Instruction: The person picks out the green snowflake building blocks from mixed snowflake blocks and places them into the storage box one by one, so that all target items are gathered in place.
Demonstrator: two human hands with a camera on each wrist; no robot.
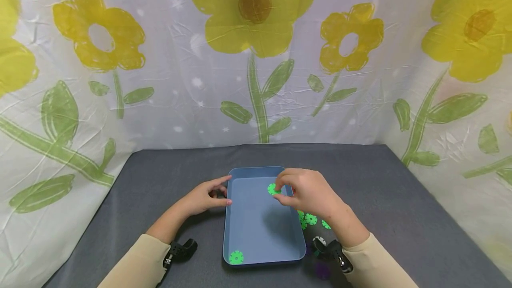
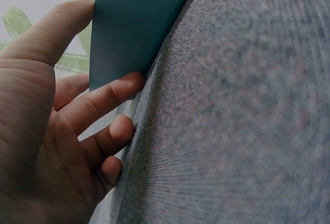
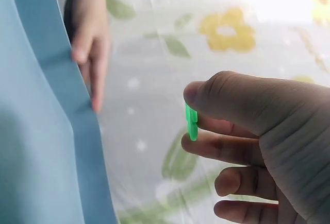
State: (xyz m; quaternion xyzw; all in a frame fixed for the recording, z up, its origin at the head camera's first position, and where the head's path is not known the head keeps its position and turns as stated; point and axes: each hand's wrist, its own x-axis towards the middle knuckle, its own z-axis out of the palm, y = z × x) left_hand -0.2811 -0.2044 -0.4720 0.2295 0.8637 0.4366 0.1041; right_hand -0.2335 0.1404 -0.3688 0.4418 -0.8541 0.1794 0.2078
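Note:
My right hand (image 1: 310, 190) is over the upper right part of a blue tray (image 1: 256, 217), pinching a notched green plastic disc (image 1: 273, 189) between thumb and fingers. In the right wrist view that green disc (image 3: 191, 121) appears edge-on, raised above the tray. At the tray's left side, my left hand (image 1: 206, 198) touches the rim with thumb and index fingertip spread apart. From the left wrist, a fingertip (image 2: 129, 83) shows against the tray's outer wall (image 2: 134, 28). Another notched green disc (image 1: 236, 257) lies in the tray's near left corner.
Several green discs (image 1: 311, 219) lie on the dark grey cloth (image 1: 384, 217) right of the tray, partly hidden by my right arm. A purple piece (image 1: 322, 270) lies in shadow nearer me. A flower-printed curtain (image 1: 172, 57) hangs behind the table and along its sides.

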